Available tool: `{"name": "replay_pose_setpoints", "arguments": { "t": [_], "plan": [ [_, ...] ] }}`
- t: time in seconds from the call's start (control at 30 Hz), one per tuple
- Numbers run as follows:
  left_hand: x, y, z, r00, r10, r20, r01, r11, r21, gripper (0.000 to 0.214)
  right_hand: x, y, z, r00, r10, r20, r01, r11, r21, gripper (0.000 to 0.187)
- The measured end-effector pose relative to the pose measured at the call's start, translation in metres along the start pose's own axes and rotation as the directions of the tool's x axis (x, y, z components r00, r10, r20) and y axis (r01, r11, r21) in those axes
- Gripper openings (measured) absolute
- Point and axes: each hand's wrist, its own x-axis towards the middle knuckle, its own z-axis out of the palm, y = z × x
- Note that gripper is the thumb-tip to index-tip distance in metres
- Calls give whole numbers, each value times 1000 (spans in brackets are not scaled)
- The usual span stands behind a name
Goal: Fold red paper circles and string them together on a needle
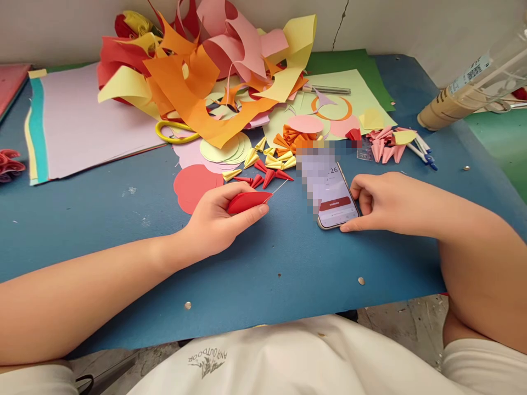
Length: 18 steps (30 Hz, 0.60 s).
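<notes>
My left hand (218,219) rests on the blue table (263,263) and is closed on a folded red paper piece (247,201) with a thin needle or wire poking out to the right. My right hand (373,200) touches the right edge of a smartphone (334,200) lying flat with its screen lit; fingers are curled at its side and the thumb lies along its near corner. Small red and yellow paper cones (267,164) lie just beyond both hands.
A heap of orange, pink, yellow and red paper scraps (206,71) fills the back, with yellow-handled scissors (175,131) under it. Paper sheets (90,120) lie at left, pens (422,151) and a bottle (465,93) at right. The table's near edge is by my lap.
</notes>
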Motion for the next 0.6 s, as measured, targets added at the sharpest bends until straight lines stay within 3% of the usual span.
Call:
{"name": "replay_pose_setpoints", "arguments": {
  "t": [0.27,0.37,0.43,0.5,0.57,0.6],
  "plan": [
    [-2,-5,-1,999,-40,-19,40,999,3,24,13,1,8,979,-79,-189,89,995,46,48],
    [-2,-4,0,999,-39,-34,38,999,-16,24,1,-13,11,967,-71,-243,75,997,9,45],
    [-2,-3,1,998,-26,-53,24,999,-38,24,-9,-28,21,925,-102,-366,134,989,65,44],
    [-2,-4,2,996,-30,-84,24,998,-65,27,-16,-45,39,836,-247,-489,364,918,158,39],
    [-2,-6,3,992,-58,-116,44,992,-117,33,-17,-65,59,759,-383,-526,591,744,311,35],
    [-2,-8,4,989,-76,-130,57,987,-150,37,-14,-76,68,747,-406,-527,640,655,402,36]
  ]
}}
